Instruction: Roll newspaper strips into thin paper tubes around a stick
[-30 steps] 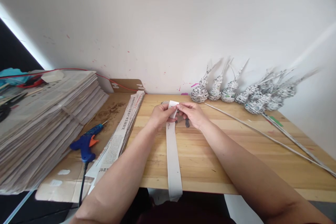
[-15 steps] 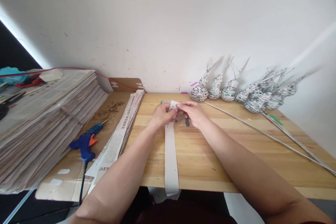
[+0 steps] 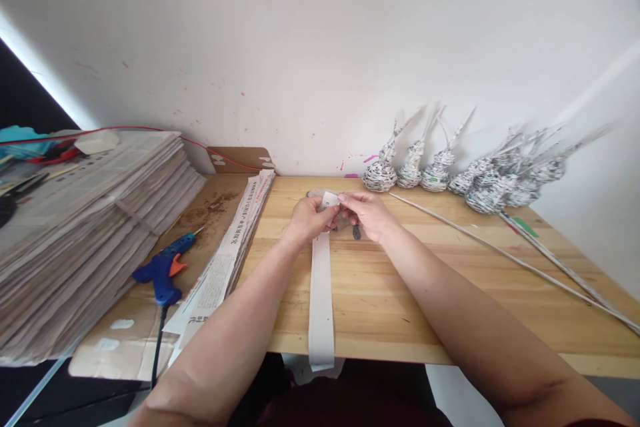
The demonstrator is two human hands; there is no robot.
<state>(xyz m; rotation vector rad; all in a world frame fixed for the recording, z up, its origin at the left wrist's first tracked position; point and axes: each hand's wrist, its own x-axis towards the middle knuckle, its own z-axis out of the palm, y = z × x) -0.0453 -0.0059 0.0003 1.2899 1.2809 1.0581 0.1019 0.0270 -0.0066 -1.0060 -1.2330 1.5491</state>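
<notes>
A long white paper strip (image 3: 321,300) runs from my fingers down the wooden table and hangs over its front edge. My left hand (image 3: 309,219) pinches the strip's far end between thumb and fingers. At that end's right corner, my right hand (image 3: 367,212) grips the paper with thumb and fingertips. Beneath and behind the hands lies a greyish cloth-like thing (image 3: 315,193), mostly hidden, with a dark patterned end (image 3: 357,231) showing by my right fingers.
Folded newspaper strips (image 3: 245,227) and a blue glue gun (image 3: 163,269) lie left, beside a tall newspaper stack (image 3: 100,233). Several woven paper gourd shapes (image 3: 380,175) stand against the wall at right. Long thin paper rods (image 3: 470,240) cross the table's right side.
The lower part of the paper strip has swung slightly left. Both hands stay at nearly the same spot, with small finger movement at the strip's end.
</notes>
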